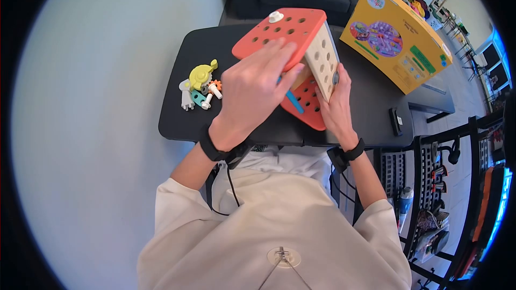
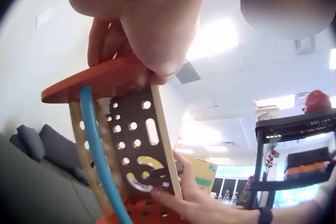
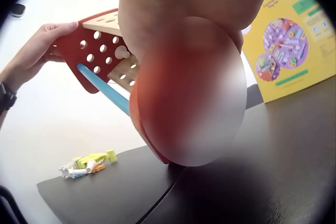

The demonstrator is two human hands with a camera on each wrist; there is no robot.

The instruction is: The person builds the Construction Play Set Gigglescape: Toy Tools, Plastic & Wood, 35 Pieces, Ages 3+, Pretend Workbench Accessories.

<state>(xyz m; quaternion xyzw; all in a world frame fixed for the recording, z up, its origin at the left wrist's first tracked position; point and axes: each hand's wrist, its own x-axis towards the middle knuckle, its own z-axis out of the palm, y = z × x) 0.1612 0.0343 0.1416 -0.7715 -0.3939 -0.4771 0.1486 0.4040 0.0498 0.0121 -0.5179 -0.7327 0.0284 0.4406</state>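
Both hands hold a toy toolbox tilted up over the black table. Its two red end panels (image 1: 293, 31) and pale wooden side panel (image 1: 322, 56) are full of round holes, and a blue rod (image 1: 294, 102) joins the ends. My left hand (image 1: 252, 91) grips the upper red panel, fingers over its face and thumb at the edge. My right hand (image 1: 337, 108) holds the wooden side low down, beside a grey knob (image 1: 336, 78). A white bolt (image 1: 276, 17) sticks out of the upper red panel. Inside, a dark side panel (image 2: 136, 134) shows yellow and white curved marks.
Left on the table (image 1: 188, 48) lie loose toy parts: a yellow-green piece (image 1: 200, 77), a pale grey piece (image 1: 186, 95), an orange gear (image 1: 217, 84) and white bolts (image 1: 214, 91). A yellow box (image 1: 398, 37) stands back right, a small black object (image 1: 396, 122) front right.
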